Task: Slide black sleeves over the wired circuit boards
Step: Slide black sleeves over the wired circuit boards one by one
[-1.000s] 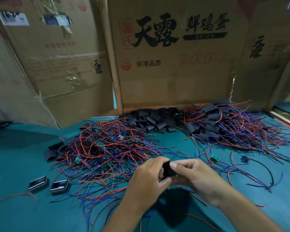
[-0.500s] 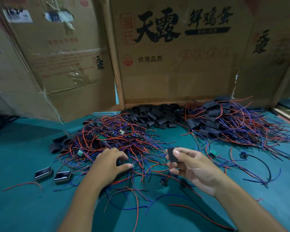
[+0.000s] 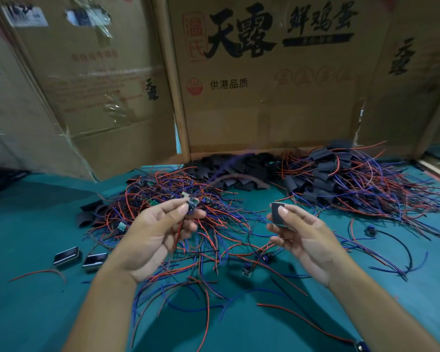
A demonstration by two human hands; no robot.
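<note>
Left hand (image 3: 153, 237) is now lifting off the pile, pinching a wired board (image 3: 191, 205) mid-frame; right hand (image 3: 305, 237) is pinching a black sleeve (image 3: 277, 214).

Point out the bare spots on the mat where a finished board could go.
Bare green mat lies left of the two small black cases, and at the near right edge. The middle is crowded with loose wires.

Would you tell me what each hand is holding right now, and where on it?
The left hand pinches a wired circuit board by its lower edge; the right hand holds a black sleeve, thumb on its side.
</note>
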